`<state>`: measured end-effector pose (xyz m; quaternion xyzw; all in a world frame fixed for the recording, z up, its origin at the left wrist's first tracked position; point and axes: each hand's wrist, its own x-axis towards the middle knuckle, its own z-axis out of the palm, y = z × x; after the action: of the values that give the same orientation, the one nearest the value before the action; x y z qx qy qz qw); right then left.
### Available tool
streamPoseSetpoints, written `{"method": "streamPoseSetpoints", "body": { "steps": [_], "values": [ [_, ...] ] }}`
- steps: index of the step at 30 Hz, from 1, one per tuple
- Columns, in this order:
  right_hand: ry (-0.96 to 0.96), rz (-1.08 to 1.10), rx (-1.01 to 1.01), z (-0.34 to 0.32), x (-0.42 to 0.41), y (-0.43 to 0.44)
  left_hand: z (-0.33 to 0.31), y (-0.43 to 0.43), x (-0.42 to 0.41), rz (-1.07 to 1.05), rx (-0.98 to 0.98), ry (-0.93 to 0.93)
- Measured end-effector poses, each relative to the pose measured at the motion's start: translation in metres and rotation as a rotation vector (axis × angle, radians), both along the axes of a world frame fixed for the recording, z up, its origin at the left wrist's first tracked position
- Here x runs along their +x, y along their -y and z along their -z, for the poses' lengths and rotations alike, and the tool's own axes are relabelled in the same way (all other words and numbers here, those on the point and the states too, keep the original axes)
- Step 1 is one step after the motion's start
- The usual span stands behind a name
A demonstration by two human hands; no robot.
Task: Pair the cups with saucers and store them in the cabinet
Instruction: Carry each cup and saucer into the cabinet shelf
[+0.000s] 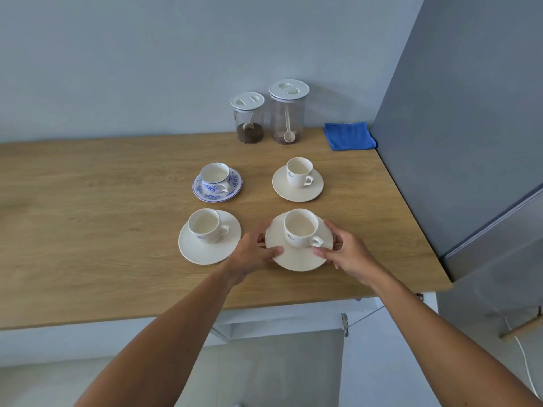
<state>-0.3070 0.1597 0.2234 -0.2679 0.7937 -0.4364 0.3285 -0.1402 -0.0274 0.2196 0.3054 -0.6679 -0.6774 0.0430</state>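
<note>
Several cups stand on saucers on the wooden counter [88,218]. Nearest on the right, a cream cup [301,230] sits on a cream saucer [296,258]. My left hand [255,254] grips that saucer's left rim, thumb on top. My right hand [346,251] grips its right rim, thumb beside the cup handle. A second cream cup [205,226] on its saucer [205,249] stands to the left. Behind are a blue-flowered cup [214,176] on a matching saucer [219,195], and a cream cup [299,171] on a cream saucer [296,192].
Two clear jars with white lids, the short jar [249,118] and the tall jar [288,113], stand at the back by the wall. A folded blue cloth [349,136] lies at the back right. A grey panel [470,142] bounds the counter's right side. An open cabinet door [279,365] hangs below the counter.
</note>
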Motion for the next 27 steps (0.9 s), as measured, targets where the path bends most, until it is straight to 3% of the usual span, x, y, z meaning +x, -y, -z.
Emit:
{"method": "streamPoseSetpoints", "body": {
  "steps": [12, 27],
  "values": [
    [0.034, -0.004, -0.068, -0.009, 0.051, -0.028, -0.009, -0.026, 0.052, 0.002, 0.022, -0.073],
    [0.056, 0.091, -0.108, -0.008, 0.215, -0.103, 0.0, -0.075, 0.187, 0.164, 0.033, -0.139]
  ]
}}
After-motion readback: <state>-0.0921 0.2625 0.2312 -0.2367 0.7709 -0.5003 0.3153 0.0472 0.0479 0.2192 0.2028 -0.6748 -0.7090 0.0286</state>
